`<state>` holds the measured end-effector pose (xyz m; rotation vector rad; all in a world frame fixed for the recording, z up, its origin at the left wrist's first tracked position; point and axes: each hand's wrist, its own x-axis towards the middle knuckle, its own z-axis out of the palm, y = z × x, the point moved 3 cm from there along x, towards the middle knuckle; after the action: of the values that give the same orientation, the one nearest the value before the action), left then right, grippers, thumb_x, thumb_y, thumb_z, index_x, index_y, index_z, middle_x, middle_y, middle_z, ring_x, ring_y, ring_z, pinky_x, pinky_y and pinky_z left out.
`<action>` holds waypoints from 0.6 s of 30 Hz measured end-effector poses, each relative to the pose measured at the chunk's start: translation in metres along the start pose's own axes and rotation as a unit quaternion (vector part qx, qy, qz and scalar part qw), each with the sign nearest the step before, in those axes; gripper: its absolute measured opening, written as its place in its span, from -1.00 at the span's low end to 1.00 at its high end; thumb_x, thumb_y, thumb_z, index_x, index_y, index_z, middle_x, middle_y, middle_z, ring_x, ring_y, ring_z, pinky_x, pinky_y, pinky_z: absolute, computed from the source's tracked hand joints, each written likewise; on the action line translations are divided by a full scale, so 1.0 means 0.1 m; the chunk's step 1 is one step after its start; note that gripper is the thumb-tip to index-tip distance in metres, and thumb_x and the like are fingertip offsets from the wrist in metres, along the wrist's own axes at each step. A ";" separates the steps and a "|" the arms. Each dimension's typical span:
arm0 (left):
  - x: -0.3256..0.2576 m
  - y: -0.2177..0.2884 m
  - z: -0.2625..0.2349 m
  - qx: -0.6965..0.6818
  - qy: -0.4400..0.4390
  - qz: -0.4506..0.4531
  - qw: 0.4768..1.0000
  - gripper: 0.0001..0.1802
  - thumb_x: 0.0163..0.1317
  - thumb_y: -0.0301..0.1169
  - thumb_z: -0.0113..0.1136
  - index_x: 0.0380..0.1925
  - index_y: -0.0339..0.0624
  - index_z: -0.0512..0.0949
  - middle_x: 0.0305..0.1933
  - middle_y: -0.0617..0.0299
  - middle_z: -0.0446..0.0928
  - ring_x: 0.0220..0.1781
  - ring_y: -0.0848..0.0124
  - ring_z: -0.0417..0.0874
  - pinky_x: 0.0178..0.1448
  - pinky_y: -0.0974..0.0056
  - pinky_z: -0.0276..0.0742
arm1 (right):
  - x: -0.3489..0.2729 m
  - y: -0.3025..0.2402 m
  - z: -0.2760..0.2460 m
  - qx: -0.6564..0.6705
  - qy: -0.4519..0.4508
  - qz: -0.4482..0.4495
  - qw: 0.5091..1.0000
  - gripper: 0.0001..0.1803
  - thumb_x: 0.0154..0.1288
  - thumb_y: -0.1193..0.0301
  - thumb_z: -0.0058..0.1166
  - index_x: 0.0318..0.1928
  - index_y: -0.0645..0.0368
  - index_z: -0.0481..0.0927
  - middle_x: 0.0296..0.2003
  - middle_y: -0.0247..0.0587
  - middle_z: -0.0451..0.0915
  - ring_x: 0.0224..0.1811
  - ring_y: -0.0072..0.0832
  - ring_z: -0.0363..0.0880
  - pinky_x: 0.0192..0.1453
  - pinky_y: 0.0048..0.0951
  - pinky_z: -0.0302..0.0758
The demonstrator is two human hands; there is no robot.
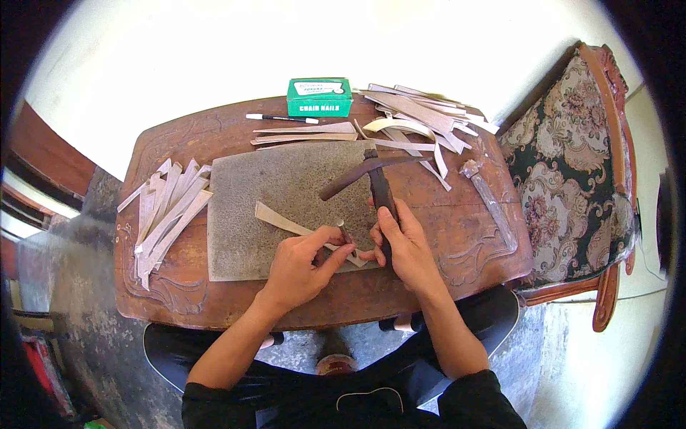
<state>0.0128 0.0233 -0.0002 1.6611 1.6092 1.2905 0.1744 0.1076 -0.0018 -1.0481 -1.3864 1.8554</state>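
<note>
My left hand (304, 257) pinches a short metal punch (344, 232) upright, its flat top showing above the fingers. Beneath it lies a pale, leather-like strip (280, 221), slanting across a grey speckled slab (250, 179); the punch's lower tip is hidden by my fingers. My right hand (407, 247) is closed around the dark handle of a hammer (349, 179). The hammer's long, narrow head is raised just above and beyond the punch, apart from it. Fingers of my right hand reach close to the near end of the strip.
The slab rests on a carved wooden table (193, 297). Pale strips (168, 207) are heaped at the left, and more strips (421, 118) at the back right. A green box (319, 107) and a pen (282, 119) lie behind. A worn, stick-like tool (493, 204) and an upholstered chair (572, 150) are right.
</note>
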 end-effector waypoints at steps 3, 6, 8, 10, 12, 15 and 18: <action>-0.01 -0.03 0.01 0.005 -0.002 0.011 1.000 -0.86 0.27 -0.43 0.40 -0.22 -0.22 0.68 -0.39 0.21 0.69 -0.61 0.51 0.51 -0.48 0.33 0.36 | 0.01 0.01 0.00 -0.005 -0.001 0.002 1.000 -0.69 0.67 0.15 -0.15 0.00 0.15 0.38 -0.44 -0.40 0.36 -0.62 -0.69 0.31 -0.27 -0.39 0.71; -0.01 -0.04 0.02 -0.001 -0.006 0.013 1.000 -0.86 0.28 -0.44 0.39 -0.21 -0.22 0.68 -0.36 0.20 0.70 -0.60 0.51 0.52 -0.48 0.34 0.37 | 0.01 0.02 0.00 -0.005 0.000 0.004 1.000 -0.70 0.67 0.15 -0.14 0.00 0.15 0.38 -0.44 -0.39 0.36 -0.62 -0.69 0.31 -0.27 -0.40 0.71; 0.00 -0.03 0.03 -0.002 -0.012 0.009 1.000 -0.86 0.28 -0.44 0.39 -0.21 -0.23 0.68 -0.35 0.19 0.70 -0.59 0.50 0.54 -0.47 0.34 0.39 | 0.00 -0.02 0.00 -0.010 0.001 0.001 1.000 -0.69 0.67 0.15 -0.14 0.00 0.15 0.38 -0.44 -0.39 0.36 -0.62 -0.69 0.31 -0.26 -0.40 0.71; 0.00 -0.02 0.02 0.005 -0.018 0.003 1.000 -0.85 0.28 -0.44 0.39 -0.21 -0.23 0.67 -0.34 0.18 0.71 -0.57 0.48 0.59 -0.46 0.34 0.43 | 0.00 -0.03 0.01 -0.010 0.001 0.002 1.000 -0.69 0.67 0.15 -0.14 0.00 0.15 0.38 -0.43 -0.39 0.36 -0.62 -0.69 0.31 -0.26 -0.40 0.71; -0.01 -0.03 0.02 0.014 -0.018 0.004 1.000 -0.84 0.27 -0.44 0.39 -0.20 -0.25 0.67 -0.33 0.17 0.71 -0.54 0.45 0.64 -0.43 0.33 0.49 | 0.00 -0.02 0.02 -0.006 0.000 0.005 1.000 -0.69 0.67 0.15 -0.14 0.00 0.15 0.38 -0.43 -0.39 0.36 -0.62 -0.69 0.31 -0.26 -0.41 0.71; -0.02 -0.05 0.02 0.022 -0.020 0.013 0.999 -0.79 0.28 -0.37 0.39 -0.14 -0.20 0.67 -0.29 0.13 0.74 -0.49 0.29 0.71 -0.37 0.25 0.57 | 0.01 -0.03 0.02 -0.023 -0.001 0.005 1.000 -0.69 0.67 0.15 -0.14 0.01 0.15 0.38 -0.43 -0.40 0.36 -0.61 -0.69 0.32 -0.26 -0.41 0.70; -0.04 -0.09 0.05 0.031 -0.019 0.029 0.999 -0.75 0.28 -0.34 0.38 -0.09 -0.17 0.68 -0.25 0.11 0.75 -0.45 0.20 0.74 -0.33 0.21 0.61 | 0.00 -0.04 0.02 -0.024 0.001 0.008 1.000 -0.69 0.67 0.14 -0.15 0.01 0.15 0.38 -0.44 -0.40 0.36 -0.61 -0.69 0.31 -0.27 -0.41 0.69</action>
<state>0.0131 0.0227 -0.0107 1.7720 1.6042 1.2402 0.1729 0.1079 0.0019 -1.0869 -1.4323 1.8405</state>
